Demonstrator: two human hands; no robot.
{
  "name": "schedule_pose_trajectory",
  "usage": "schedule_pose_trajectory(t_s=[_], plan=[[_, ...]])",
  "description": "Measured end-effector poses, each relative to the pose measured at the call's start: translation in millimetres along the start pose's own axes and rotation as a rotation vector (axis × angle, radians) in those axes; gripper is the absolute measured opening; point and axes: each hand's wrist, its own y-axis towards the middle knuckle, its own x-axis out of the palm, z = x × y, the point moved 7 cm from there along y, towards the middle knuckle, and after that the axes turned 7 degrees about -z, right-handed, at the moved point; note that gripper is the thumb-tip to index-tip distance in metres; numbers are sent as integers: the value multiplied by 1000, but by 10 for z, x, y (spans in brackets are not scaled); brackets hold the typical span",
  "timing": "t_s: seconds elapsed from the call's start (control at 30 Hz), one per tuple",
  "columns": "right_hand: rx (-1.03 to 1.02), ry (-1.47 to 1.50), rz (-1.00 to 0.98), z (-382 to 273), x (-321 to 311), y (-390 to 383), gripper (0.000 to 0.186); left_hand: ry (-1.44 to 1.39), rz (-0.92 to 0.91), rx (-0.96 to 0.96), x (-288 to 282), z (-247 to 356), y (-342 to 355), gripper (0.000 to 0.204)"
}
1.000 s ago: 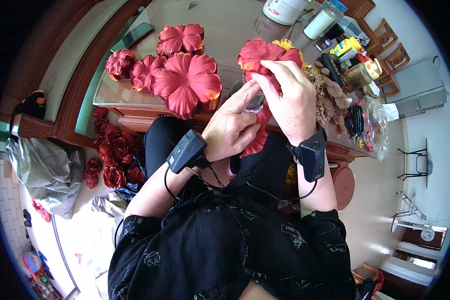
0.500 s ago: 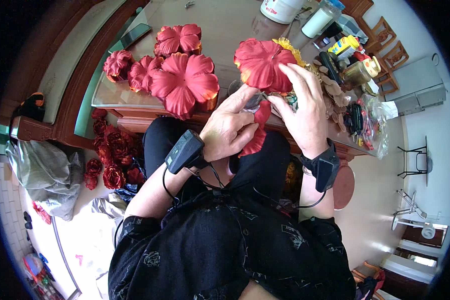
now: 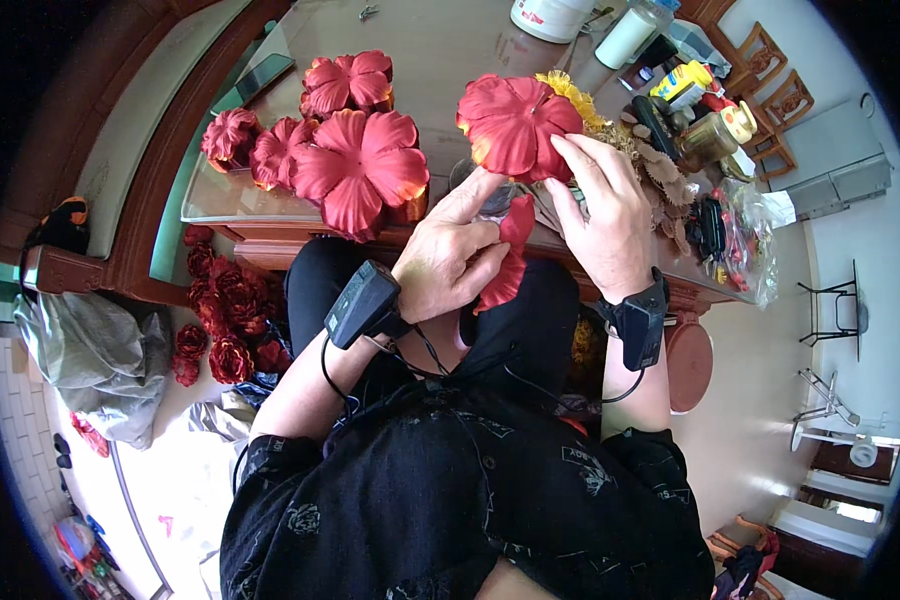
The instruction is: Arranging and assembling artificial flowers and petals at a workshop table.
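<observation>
At the front of the brown glass-topped counter [image 3: 440, 100], a broad, five-or-so-lobed red fabric blossom [image 3: 518, 125] with yellow-tinged edges sits between the hands. The left hand [image 3: 450, 255] has its lower fingers closed on a narrow, crinkled red fabric petal piece [image 3: 505, 265] that hangs below the counter's edge, while its index finger reaches up to the blossom's underside. The right hand [image 3: 605, 205] has its fingers at the blossom's right rim, thumb spread lower; whether that grip pinches the cloth cannot be told. As a judgement, the work looks part-way along: the narrow piece is separate from the blossom, and neither is joined to a stem that can be seen. Four groups of similar red fabric flower shapes [image 3: 360, 160] lie on the counter's left, seemingly unassembled, so much appears left. Full, dark-red ruffled fabric roses [image 3: 232, 300] beside the left knee look finished, though their link to this piece is unclear. A yellow fringed bloom [image 3: 575, 95] lies just behind the blossom.
</observation>
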Motion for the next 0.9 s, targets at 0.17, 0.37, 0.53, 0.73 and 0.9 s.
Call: schedule_pose_trajectory(t_s=[0.17,0.37,0.53,0.73,0.9], plan=[[-49,8,27,-41,-33,6,30,28,29,11,6,14,2,11],[-103,-10,72,-98,-113,45,24,-16,-8,-14,13,-14,-7,12],[-138,-28,103,-163,-88,27,25,-8,-4,6,18,-3,8,13],[-141,-23,104,-189,-42,18,27,-33,-13,-1,5,-4,12,14],[-105,-25,76,-224,-39,10,29,-32,-1,8,17,6,16,13]])
